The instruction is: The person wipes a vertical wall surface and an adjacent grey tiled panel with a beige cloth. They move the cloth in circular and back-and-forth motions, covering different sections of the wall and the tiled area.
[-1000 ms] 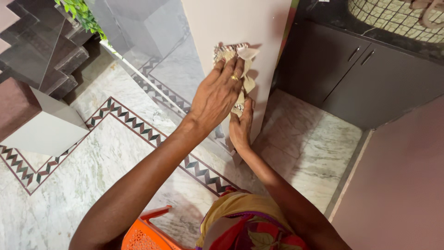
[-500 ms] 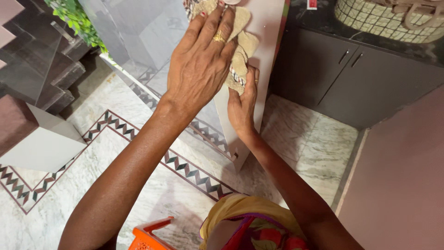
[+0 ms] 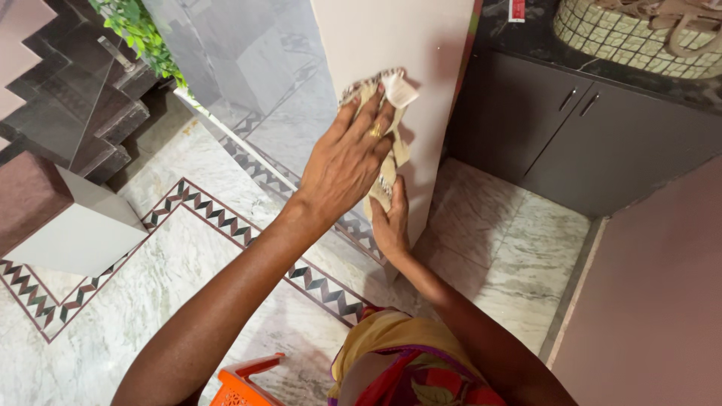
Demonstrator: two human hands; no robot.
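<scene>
Marble floor (image 3: 135,301) below me, pale with grey veining and a border band of dark triangles (image 3: 226,218). Upright cream panel (image 3: 398,98) stands ahead of me, glossy grey side face to its left reflecting the floor pattern. Dark grey cabinet (image 3: 571,128) with two bar handles sits right of the panel, a woven basket (image 3: 632,37) on its black top. Green leaves (image 3: 139,34) at top left over dark stepped blocks. Orange plastic piece (image 3: 241,383) near the bottom edge, by my patterned yellow and red clothing.

My left hand (image 3: 350,165) lies flat on the cloth (image 3: 391,94), fingers spread wide and pressing it against the front face of the cream panel, close to the panel's left edge. Gold ring on one finger. My right hand (image 3: 391,218) is lower on the same edge, fingers curled around the cloth's hanging end, pinching it to the panel.

Cloth is beige, crumpled and bunched, with a striped red-and-dark hem showing at the top and again near my right fingers. One lighter corner folds outward at the top right. Most of it is hidden under my left palm.
</scene>
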